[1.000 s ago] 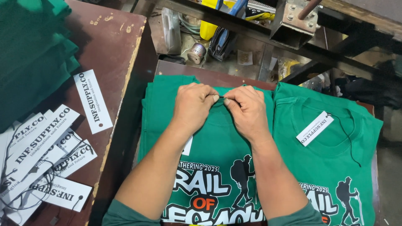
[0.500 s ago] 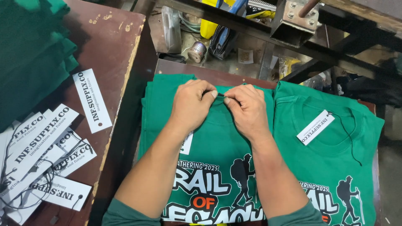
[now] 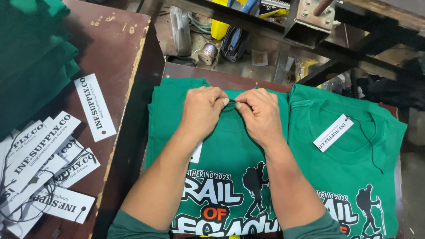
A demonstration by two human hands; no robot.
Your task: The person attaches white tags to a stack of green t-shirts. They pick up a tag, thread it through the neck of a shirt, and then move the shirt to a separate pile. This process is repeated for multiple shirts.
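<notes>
Both my hands, left hand (image 3: 201, 110) and right hand (image 3: 261, 114), pinch the cord (image 3: 232, 101) at the green shirt (image 3: 221, 146) collar; I advise equal tension, grips close.

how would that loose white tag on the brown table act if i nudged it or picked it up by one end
The tag is a thin flat card, so it would probably slide on the table rather than roll or tip. It looks very light and fairly stiff, bending only slightly when lifted. Lying flush, its edge may be fiddly to catch.
</notes>
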